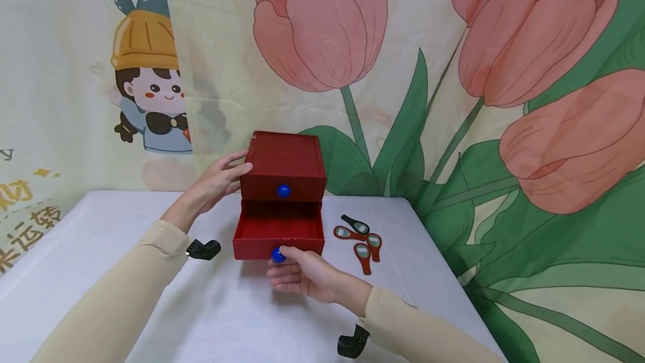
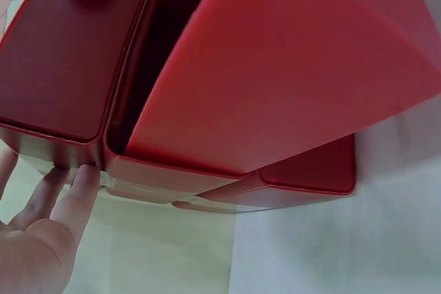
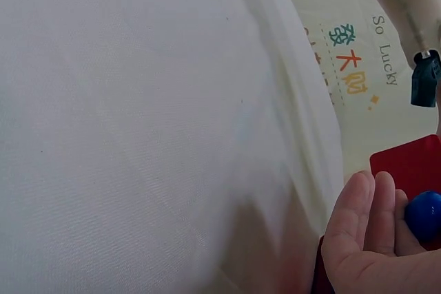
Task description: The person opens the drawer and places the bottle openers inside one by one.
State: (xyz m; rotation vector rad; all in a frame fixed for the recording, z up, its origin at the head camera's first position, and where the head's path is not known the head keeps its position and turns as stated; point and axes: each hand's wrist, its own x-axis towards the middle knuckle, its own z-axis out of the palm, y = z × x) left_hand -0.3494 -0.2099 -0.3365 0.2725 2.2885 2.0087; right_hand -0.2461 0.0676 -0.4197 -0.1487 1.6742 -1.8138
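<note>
A dark red drawer cabinet (image 1: 287, 153) stands on the table. One of its drawers (image 1: 279, 226) is pulled out below the closed top drawer (image 1: 262, 187) and shows a bare inside. My right hand (image 1: 314, 276) is at the front of the pulled-out drawer, thumb and index finger pinching its blue knob (image 1: 278, 255), the other fingers extended below. In the right wrist view the knob (image 3: 424, 217) sits by the fingers. With fairly straight fingers, my left hand (image 1: 216, 182) rests against the cabinet's left side near the top. The left wrist view shows its fingertips touching that side.
Several small magnifying glasses (image 1: 362, 251), one dark and the others orange-red, lie right of the cabinet on the white tablecloth (image 1: 201, 318). Behind the table hangs a backdrop (image 1: 221, 71) with printed tulips. Black wrist cameras (image 1: 204, 249) are strapped at both sleeves.
</note>
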